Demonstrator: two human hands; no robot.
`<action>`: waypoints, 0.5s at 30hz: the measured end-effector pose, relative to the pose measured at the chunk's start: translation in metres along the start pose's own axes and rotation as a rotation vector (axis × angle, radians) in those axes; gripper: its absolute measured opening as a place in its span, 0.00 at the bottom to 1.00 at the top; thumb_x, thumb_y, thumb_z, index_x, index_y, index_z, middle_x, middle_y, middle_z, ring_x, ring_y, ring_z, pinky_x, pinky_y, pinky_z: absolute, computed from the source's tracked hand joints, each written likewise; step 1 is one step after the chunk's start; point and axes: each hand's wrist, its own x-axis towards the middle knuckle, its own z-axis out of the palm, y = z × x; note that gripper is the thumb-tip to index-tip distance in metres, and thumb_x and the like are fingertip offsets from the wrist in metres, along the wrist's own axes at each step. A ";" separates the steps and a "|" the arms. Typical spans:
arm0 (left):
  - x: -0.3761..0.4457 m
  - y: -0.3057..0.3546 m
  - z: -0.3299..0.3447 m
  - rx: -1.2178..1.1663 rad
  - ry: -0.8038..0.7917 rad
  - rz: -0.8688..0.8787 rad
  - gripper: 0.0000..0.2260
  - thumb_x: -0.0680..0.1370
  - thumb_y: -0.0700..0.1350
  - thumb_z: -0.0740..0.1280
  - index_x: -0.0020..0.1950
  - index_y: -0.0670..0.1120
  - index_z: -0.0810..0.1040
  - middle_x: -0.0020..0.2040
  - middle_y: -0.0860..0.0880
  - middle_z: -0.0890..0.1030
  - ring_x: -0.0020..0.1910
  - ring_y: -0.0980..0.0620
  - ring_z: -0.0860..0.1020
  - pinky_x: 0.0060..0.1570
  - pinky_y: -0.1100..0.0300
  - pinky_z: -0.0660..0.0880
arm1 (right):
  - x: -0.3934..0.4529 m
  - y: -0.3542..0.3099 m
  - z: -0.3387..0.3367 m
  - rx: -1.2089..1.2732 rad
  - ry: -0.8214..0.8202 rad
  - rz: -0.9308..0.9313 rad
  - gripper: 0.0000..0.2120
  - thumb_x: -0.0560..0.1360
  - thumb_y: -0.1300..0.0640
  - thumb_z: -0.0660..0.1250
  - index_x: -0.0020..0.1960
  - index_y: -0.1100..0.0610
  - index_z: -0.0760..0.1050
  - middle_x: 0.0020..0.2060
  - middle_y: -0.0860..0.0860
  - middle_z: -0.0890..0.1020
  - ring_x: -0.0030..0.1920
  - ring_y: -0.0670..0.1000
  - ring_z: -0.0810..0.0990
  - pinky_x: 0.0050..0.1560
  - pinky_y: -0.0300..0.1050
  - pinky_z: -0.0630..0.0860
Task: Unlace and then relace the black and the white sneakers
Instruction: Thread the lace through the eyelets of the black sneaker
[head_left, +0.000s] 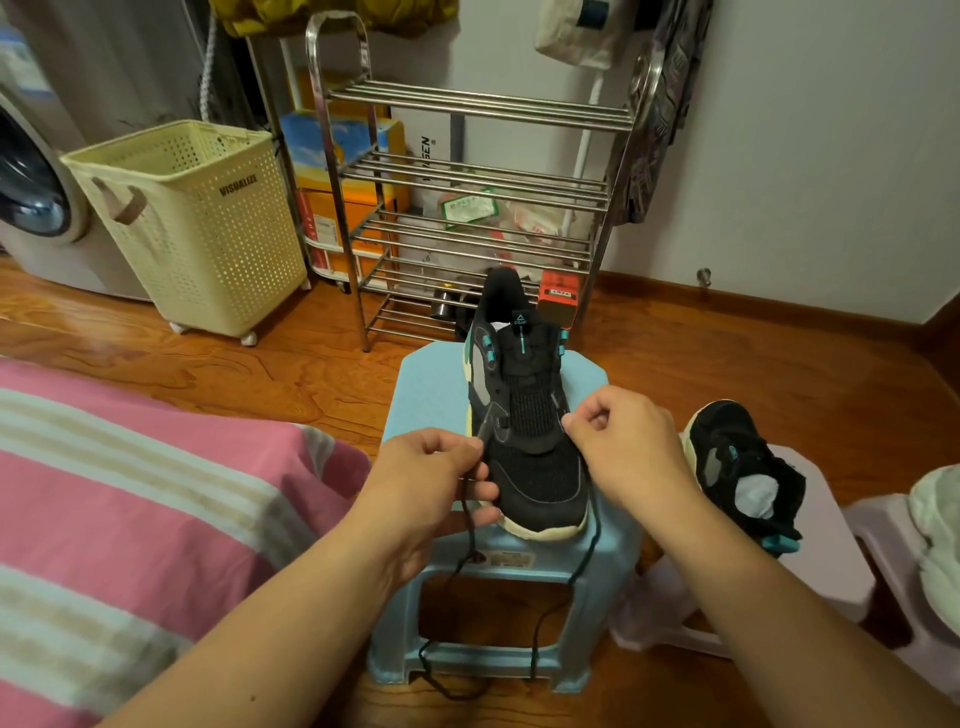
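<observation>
Centre frame: black sneaker (524, 431) sits toe-forward on blue stool (431, 384), steadied for lacing.
Grip: left hand (431, 483) and right hand (623, 441) each pinch the black lace (470, 540), evening its ends.

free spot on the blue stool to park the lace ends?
Bare top left of the black sneaker on the blue stool, and a strip at its far right corner. Near edge is crowded: left hand, right hand, dangling lace.

My black sneaker (524, 436) has teal lace loops and a cream sole, standing on a pale blue stool (431, 384). The bedspread (130, 499) is pink with white and beige stripes; the basket (202, 228) is pale yellow.
</observation>
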 end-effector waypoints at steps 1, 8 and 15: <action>0.001 -0.001 0.000 0.005 0.001 0.005 0.06 0.83 0.41 0.66 0.48 0.41 0.78 0.41 0.42 0.80 0.37 0.49 0.80 0.36 0.54 0.81 | 0.001 0.000 0.000 0.021 -0.006 -0.017 0.08 0.78 0.53 0.70 0.41 0.50 0.76 0.34 0.45 0.78 0.36 0.42 0.74 0.33 0.38 0.66; 0.009 -0.006 0.003 0.078 0.025 0.037 0.06 0.83 0.37 0.64 0.48 0.41 0.78 0.38 0.42 0.78 0.35 0.49 0.78 0.38 0.50 0.84 | 0.007 -0.003 0.009 0.056 0.024 -0.130 0.08 0.77 0.55 0.71 0.40 0.49 0.76 0.32 0.46 0.78 0.35 0.44 0.75 0.35 0.39 0.67; 0.013 -0.011 0.010 0.325 0.078 0.183 0.06 0.81 0.39 0.64 0.46 0.42 0.79 0.37 0.44 0.80 0.36 0.49 0.80 0.43 0.39 0.84 | 0.019 -0.006 0.008 0.167 -0.006 -0.034 0.09 0.78 0.56 0.71 0.39 0.50 0.77 0.32 0.44 0.77 0.34 0.42 0.74 0.34 0.37 0.67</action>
